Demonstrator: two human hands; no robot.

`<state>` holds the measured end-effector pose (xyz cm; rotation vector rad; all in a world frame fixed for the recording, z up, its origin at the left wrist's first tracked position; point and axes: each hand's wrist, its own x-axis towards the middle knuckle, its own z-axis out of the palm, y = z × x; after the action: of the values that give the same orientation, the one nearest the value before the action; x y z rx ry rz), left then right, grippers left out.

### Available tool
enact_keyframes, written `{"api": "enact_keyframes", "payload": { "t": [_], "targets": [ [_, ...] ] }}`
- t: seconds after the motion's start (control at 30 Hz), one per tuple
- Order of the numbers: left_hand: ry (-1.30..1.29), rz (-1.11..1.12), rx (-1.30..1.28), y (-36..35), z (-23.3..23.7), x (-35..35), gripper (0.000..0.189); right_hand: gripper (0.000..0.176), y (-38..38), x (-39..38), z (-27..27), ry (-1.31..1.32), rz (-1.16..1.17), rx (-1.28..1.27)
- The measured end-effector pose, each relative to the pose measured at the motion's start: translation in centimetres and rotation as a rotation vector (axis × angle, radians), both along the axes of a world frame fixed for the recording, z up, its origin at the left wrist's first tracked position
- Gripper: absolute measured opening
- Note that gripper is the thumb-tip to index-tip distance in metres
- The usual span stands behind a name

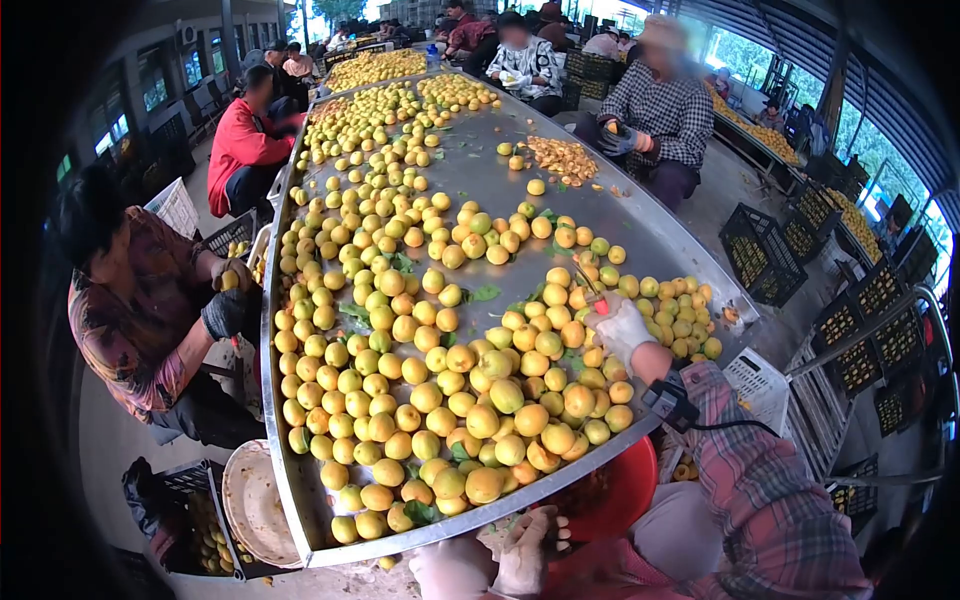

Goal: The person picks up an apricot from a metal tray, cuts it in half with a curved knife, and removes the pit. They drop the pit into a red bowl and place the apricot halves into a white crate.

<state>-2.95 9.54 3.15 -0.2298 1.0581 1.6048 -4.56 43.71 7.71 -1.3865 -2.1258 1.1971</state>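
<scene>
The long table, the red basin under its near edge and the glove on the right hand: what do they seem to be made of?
The table looks like stainless sheet steel: grey, smooth, dull reflections, folded rim. The red basin seems plastic: even bright colour, soft gloss. The glove on the right hand looks like white cloth, matte; its weave is too small to tell.

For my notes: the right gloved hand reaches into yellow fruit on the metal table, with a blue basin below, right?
No: the head view shows the basin is red, not blue. The right hand, fruit and metal table are as said.
</scene>
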Motion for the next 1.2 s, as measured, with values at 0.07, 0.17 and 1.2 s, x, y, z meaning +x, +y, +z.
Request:
{"api": "enact_keyframes", "payload": {
  "t": [0.07, 0.17, 1.2],
  "targets": [
    [0.0, 0.004, -0.018, 0.2, 0.1, -0.2, 0.025, 0.04, 9.7, -2.1, -9.2, -0.41, 0.285, 0.896],
    [0.097, -0.026, -0.036, 0.3, 0.1, -0.5, 0.027, 0.042, 8.3, -6.4, -3.6, -0.378, 0.143, 0.66],
    [0.123, -0.176, 0.181, -0.8, 2.4, -1.0, 0.033, 0.037, 7.4, -5.0, -4.2, -0.093, 0.185, 0.252]
  ]
}}
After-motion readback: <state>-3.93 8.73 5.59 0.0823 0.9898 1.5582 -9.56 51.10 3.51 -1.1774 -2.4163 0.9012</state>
